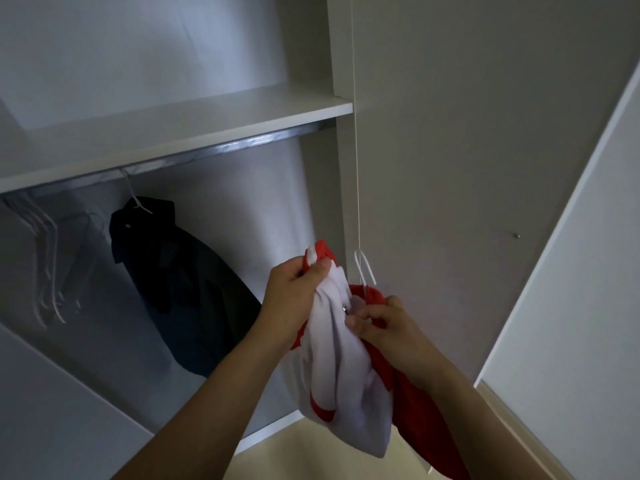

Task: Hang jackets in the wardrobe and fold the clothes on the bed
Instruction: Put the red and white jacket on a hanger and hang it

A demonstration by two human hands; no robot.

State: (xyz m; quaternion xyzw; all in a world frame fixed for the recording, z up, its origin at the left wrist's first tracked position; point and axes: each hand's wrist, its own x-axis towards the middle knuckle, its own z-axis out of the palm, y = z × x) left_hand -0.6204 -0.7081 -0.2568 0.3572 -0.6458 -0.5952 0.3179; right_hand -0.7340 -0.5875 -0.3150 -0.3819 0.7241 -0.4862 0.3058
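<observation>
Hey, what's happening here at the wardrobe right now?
A person stands at an open wardrobe holding a red and white jacket on a white hanger. The left hand grips the jacket's collar, and the right hand pinches the fabric near the zipper. The jacket is not yet on the rail. A dark jacket already hangs there, with empty hangers bunched further left.

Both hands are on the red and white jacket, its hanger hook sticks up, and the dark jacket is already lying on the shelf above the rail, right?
Not quite: the head view shows the dark jacket hanging from the rail on a white hanger, below the shelf. The rest holds.
</observation>
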